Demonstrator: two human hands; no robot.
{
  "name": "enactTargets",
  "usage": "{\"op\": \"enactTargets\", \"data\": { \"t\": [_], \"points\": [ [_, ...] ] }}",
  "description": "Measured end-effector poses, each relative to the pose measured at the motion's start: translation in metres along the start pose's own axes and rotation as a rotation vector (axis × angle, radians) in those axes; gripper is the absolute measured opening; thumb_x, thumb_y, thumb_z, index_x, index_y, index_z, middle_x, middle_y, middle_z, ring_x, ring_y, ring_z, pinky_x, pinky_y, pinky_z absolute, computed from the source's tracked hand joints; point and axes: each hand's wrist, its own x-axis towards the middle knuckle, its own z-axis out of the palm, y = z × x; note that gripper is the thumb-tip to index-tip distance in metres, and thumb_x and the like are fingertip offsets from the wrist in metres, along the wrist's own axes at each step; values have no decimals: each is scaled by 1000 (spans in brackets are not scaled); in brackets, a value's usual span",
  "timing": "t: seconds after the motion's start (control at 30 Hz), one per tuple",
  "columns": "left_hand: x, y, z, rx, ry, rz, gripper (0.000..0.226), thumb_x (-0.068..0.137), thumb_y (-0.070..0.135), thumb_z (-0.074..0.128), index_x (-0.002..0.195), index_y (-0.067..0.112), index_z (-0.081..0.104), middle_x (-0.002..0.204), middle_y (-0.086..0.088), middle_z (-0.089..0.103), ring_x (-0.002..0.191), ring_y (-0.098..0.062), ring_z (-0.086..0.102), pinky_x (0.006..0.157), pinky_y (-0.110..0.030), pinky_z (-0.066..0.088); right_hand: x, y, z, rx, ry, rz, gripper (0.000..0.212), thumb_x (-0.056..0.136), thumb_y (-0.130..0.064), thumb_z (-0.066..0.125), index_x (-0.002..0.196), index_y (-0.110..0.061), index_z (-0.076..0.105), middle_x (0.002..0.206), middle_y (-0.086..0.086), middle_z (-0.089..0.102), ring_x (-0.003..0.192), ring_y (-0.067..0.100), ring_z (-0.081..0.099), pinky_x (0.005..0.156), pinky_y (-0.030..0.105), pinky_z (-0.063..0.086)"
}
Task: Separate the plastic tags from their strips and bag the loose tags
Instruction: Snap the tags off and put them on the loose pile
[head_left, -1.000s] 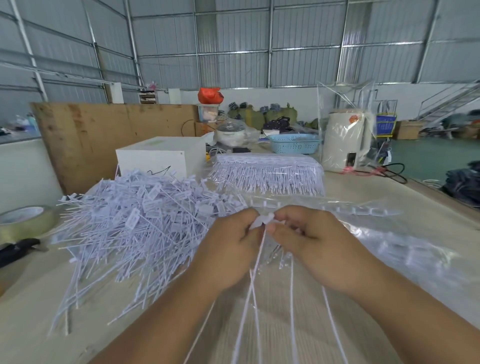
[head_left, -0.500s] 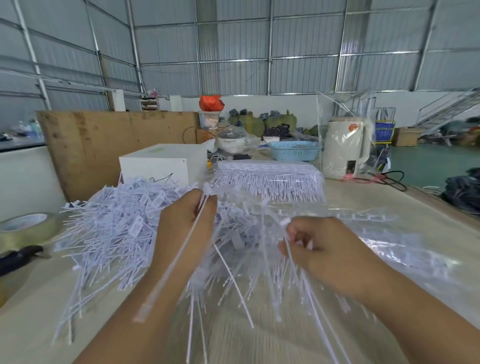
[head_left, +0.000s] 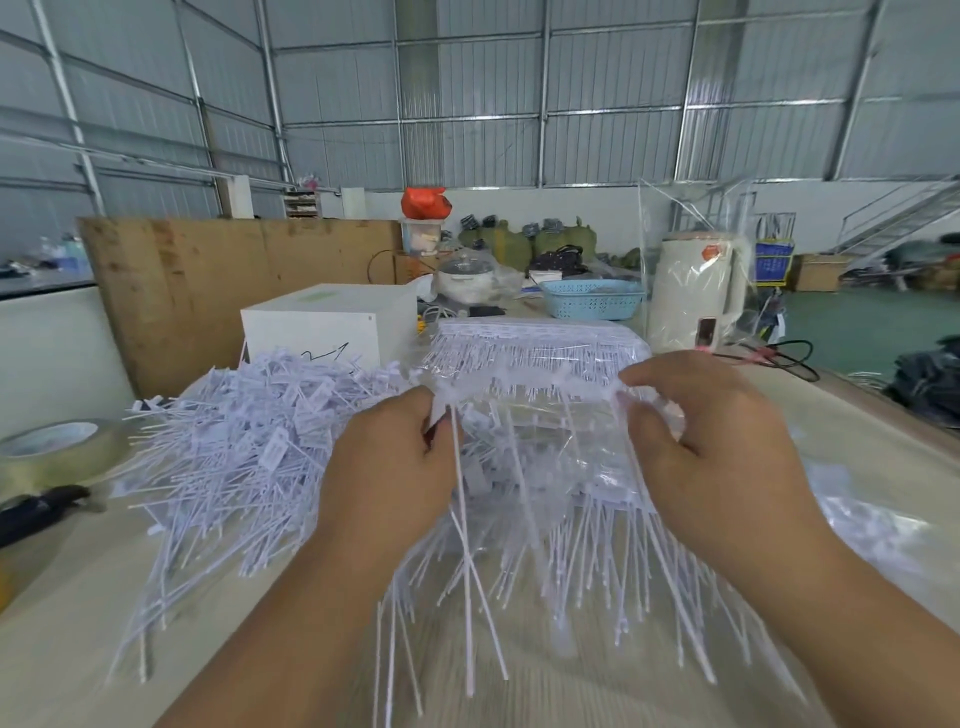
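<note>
I hold a strip of white plastic tags raised in front of me, stretched between both hands, its thin tails hanging down toward the table. My left hand pinches the strip's left end together with a few long tails. My right hand pinches its right end. A big heap of loose white tags lies on the table to the left. A stack of uncut tag strips sits behind my hands. A clear plastic bag lies flat on the table at the right, partly under my right arm.
A white box stands behind the heap, with a plywood board further back. A tape roll and a dark tool lie at the left edge. A blue basket and a wrapped white appliance stand at the back right.
My hands were pinched together a second ago, then drew apart. Both have risen and now hold a strip stretched wide between them.
</note>
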Motion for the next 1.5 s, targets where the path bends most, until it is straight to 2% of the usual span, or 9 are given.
{"op": "enactTargets", "data": {
  "t": [0.1, 0.27, 0.43, 0.67, 0.77, 0.87, 1.1, 1.27, 1.5],
  "points": [
    [-3, 12, 1, 135, -13, 139, 42, 87, 19, 57, 58, 21, 27, 51, 6, 32, 49, -20, 35, 46, -32, 27, -4, -14, -5, 110, -23, -23, 37, 95, -28, 43, 126, -18, 60, 110, -19, 52, 108, -1, 44, 92, -1, 24],
    [-12, 29, 5, 203, -4, 357, 11, 76, 23, 54, 70, 14, 50, 66, 0, 54, 65, -23, 48, 55, -30, 26, -16, -28, 3, -155, -306, -237, 54, 93, -52, 41, 135, -21, 52, 121, -7, 60, 115, 13, 48, 113, 43, 26],
    [-13, 32, 3, -8, -179, 253, 45, 73, 51, 63, 114, 34, 57, 79, 16, 63, 76, -5, 61, 72, -23, 45, -3, -7, 2, -151, -394, -159, 27, 95, -41, 53, 82, -19, 62, 72, -11, 45, 77, 19, 47, 76, 39, 39],
    [5, -1, -16, -246, -262, -173, 21, 74, 46, 76, 72, 26, 70, 78, 10, 69, 78, -1, 63, 70, -21, 43, 9, 12, -6, -256, -405, -137, 26, 91, -22, 49, 66, -18, 54, 64, -4, 53, 67, 22, 52, 68, 35, 39],
    [0, 12, -13, -504, -404, -133, 22, 64, 41, 80, 73, 22, 72, 65, -6, 55, 59, -18, 52, 62, -27, 40, 2, 9, -2, -151, -529, -111, 16, 89, -15, 51, 89, -23, 65, 75, -10, 61, 69, 14, 57, 63, 23, 41],
    [-4, 23, -9, -681, -481, -88, 23, 61, 33, 88, 74, 22, 72, 58, -5, 45, 51, -15, 43, 53, -26, 38, -4, -2, 0, 260, -747, -43, 23, 93, -29, 40, 96, -22, 62, 81, 4, 63, 73, 26, 58, 66, 42, 45],
    [-2, 17, -15, -1088, -791, -164, 21, 67, 6, 82, 73, 22, 69, 60, -5, 61, 41, -11, 49, 49, -26, 50, -4, 4, 3, 483, -776, 84, 32, 85, -51, 54, 78, -21, 60, 58, -7, 51, 56, 17, 48, 57, 33, 38],
    [-8, 15, -8, -1112, -892, -178, 34, 60, 37, 89, 56, 23, 58, 47, 1, 49, 39, -9, 41, 49, -26, 49, -4, 8, 5, 516, -791, 153, 24, 84, -44, 54, 75, -23, 63, 59, -5, 58, 59, 15, 51, 60, 34, 40],
    [-15, 36, 21, -865, -233, -244, 60, 69, 12, 83, 43, 23, 30, 44, 7, 25, 38, -15, 34, 43, -20, 34, -9, -3, 22, 439, -421, 175, 34, 98, -24, 52, 64, -26, 56, 49, -11, 41, 45, 4, 34, 44, 18, 29]
  ]
}}
